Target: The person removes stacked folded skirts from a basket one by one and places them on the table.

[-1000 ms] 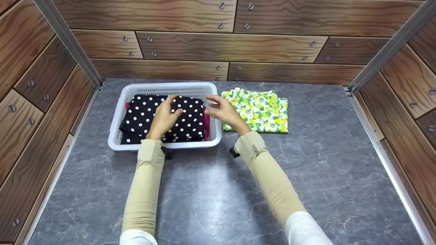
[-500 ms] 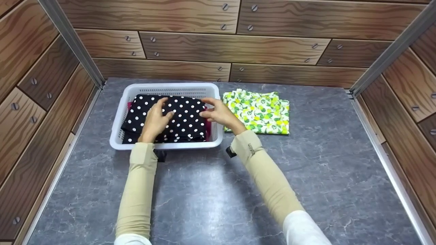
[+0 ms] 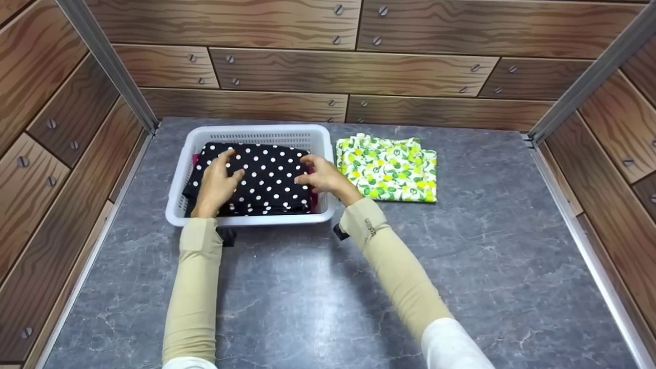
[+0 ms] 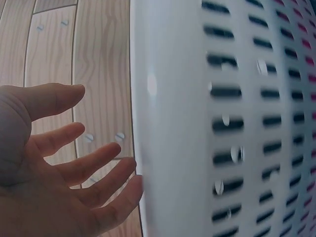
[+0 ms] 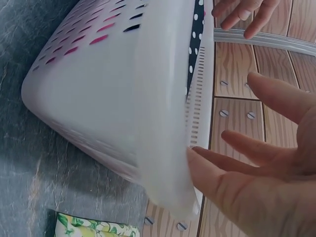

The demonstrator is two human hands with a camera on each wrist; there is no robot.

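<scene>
Your left hand [image 3: 216,185] and right hand [image 3: 327,177], both unclenched, grasping nothing, hover over the basket [image 3: 271,220]. It contains folded polka-dot cloth [image 3: 269,177].

Soft white glare on grey tabletop [image 3: 307,297]

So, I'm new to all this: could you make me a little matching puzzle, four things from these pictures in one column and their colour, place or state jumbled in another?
Things
1. basket
2. dotted cloth
3. printed cloth
4. left hand

Descriptions
A. on the grey table, with a green and yellow pattern
B. fingers apart, holding nothing
C. white, with rows of slots in its sides
D. black with white spots, lying folded inside a container

Right pairs: 1-C, 2-D, 3-A, 4-B
</scene>
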